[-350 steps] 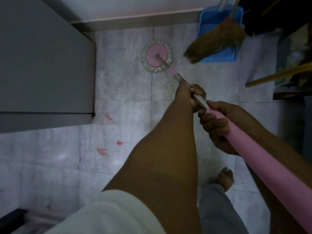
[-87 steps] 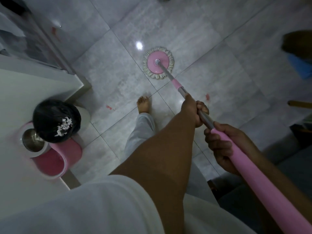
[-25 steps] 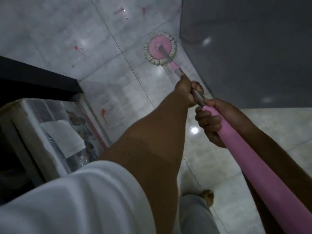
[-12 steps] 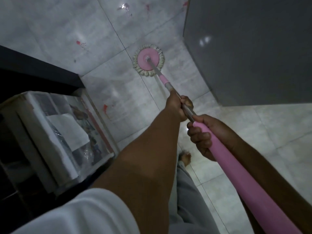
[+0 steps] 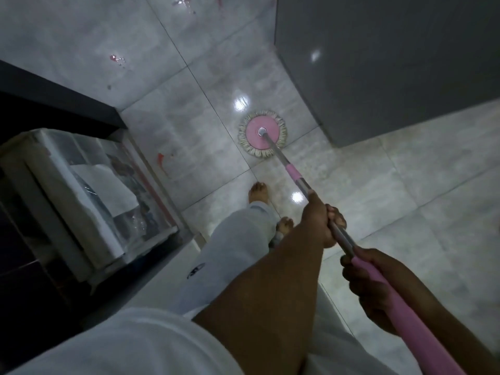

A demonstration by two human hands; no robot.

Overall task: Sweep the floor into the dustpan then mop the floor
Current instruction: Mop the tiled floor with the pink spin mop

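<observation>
1. Judging by the tool in use, the step in hand is the mopping. No broom or dustpan is in view, so the sweeping cannot be checked.
2. The mop head point(image 5: 262, 137) lies flat on the floor point(image 5: 405, 185), ahead of both hands and just beside the corner of the grey cabinet point(image 5: 392, 63).
3. To do it well, the person should hold the head flat, press down through the forward hand and steer with the rear one. Strokes should overlap.
4. Red stains point(image 5: 161, 161) lie well to the left of the hands and look unwiped. They probably need a few firm passes each.
5. The tiles look glossy and perhaps wet, and a bare foot point(image 5: 258, 192) stands just behind the mop head. Stepping backwards would avoid tracking over cleaned tile and reduce the risk of slipping.
6. The left hand point(image 5: 322, 220) is the forward one. Its fingers are curled tight round the metal pole point(image 5: 339, 236).
7. The right hand point(image 5: 370, 288) sits just behind it, nearer the body. Its fingers are wrapped round the top of the pink grip point(image 5: 405, 326).
8. A shelf of wrapped goods point(image 5: 89, 190) stands left of the left hand, so sideways strokes need care.
</observation>
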